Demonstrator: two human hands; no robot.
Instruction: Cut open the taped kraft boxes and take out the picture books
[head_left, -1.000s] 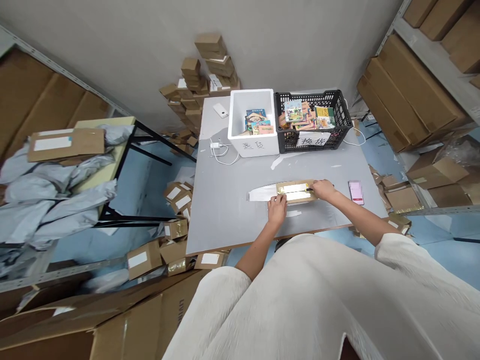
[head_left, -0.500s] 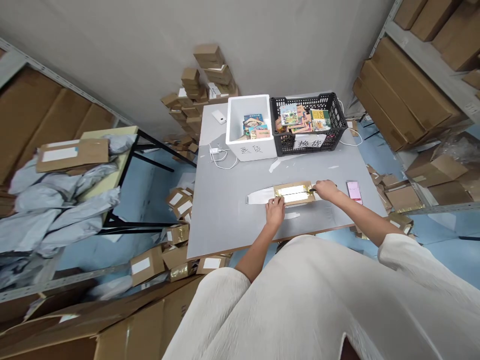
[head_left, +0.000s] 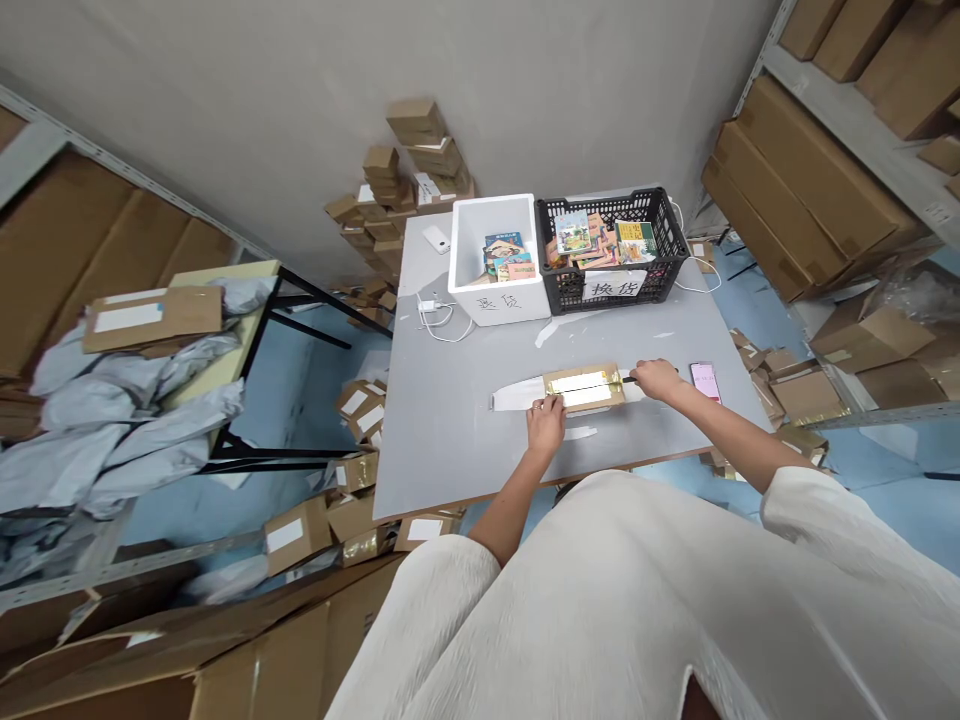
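Note:
A small cardboard box with a white label and shiny tape lies flat on the grey table, over a strip of white material that sticks out to its left and right. My left hand holds the box down at its near left corner, fingers curled onto the edge. In my closed right hand is a slim dark box cutter, its tip at the right end of the box, in line with the dark lengthwise seam. The blade itself is too small to make out.
A white foam box and a black crate, both with books, stand at the table's back. A phone lies right of my right hand. Cartons crowd the floor, and parcels cover the left side table.
My right hand and the box cutter have shifted slightly to the right along the box. My left hand stays on the near left corner. The view has moved a little.

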